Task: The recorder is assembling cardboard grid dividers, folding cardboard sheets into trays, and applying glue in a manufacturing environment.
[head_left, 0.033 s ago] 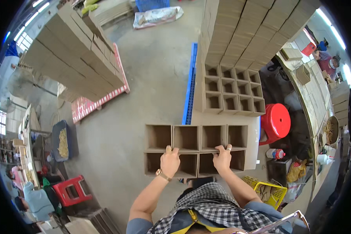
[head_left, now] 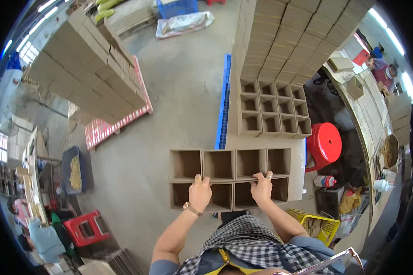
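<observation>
The bare left hand [head_left: 200,195] and right hand [head_left: 261,189], fingers closed in a pinch, grip 2 rows of open brown cardboard boxes [head_left: 219,164] where they meet, at lower centre, with a round red plastic stool [head_left: 326,144] farther off at centre right.

The person's left grip [head_left: 200,194] and right grip [head_left: 261,188] pinch two rows of open cardboard boxes [head_left: 229,180] where they meet. Over to the right stand a red stool [head_left: 326,143] and a yellow basket [head_left: 329,231].
</observation>
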`<state>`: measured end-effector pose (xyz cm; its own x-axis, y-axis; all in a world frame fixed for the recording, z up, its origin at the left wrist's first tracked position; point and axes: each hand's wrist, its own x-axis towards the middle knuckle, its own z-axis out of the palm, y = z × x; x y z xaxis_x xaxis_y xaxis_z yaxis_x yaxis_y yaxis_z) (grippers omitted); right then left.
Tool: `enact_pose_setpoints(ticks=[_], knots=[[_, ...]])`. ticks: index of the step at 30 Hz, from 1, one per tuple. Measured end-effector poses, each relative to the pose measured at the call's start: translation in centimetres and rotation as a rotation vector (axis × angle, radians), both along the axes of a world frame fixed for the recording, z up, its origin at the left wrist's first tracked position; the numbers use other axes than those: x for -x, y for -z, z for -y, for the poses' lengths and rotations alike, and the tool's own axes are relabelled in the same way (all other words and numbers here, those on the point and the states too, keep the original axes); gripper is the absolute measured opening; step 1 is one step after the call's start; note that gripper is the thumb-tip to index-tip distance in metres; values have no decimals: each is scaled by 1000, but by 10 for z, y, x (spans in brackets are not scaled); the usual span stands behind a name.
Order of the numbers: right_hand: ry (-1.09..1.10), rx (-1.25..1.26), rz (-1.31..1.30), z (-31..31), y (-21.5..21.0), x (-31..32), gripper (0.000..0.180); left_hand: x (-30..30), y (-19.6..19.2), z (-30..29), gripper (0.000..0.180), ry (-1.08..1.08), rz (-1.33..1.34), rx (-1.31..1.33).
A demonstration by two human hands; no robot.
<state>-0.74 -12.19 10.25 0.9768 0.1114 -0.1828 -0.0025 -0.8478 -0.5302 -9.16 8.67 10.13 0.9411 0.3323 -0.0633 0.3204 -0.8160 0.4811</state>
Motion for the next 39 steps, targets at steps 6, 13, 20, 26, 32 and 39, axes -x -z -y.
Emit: enact_pose_setpoints(ticks=[6,13,20,26,32,39], knots=[[46,-45,38,-42,-9,-26,22,-32,-22,-38,21,3,-15,-25],[181,-31,19,-108,4,-94,24,-130,-1,-119,22,190,-57,-72],[150,-69,-48,-261,-11,-208,25,-245,-23,-273,20,158,-104,-55],[54,-69,-49,-391,-50,-344,27,-349,-60,-389,16,9,-56,-55],[-73,-141,252,-515,-80,-522,24,-502,-81,-504,11,-92,114,-60],[-281,-195,490,-680,-139,-727,23,-673,-113,-656,13,-238,358,-81]])
